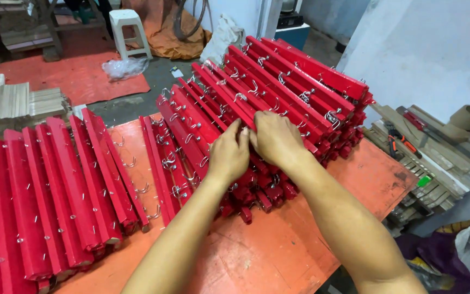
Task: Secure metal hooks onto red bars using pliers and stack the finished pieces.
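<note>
On the orange table [278, 256], I have both hands on the big stack of red wooden bars [278, 87] with metal hooks. My left hand [228, 155] and right hand [276, 139] are curled, fingertips pinching one bar near mid-stack. The bars look stiff and light; I'd hold the flat sides, clear of the hooks. My fingertips hide the actual grip, and the second stack [44, 190] is cut off at left.
</note>
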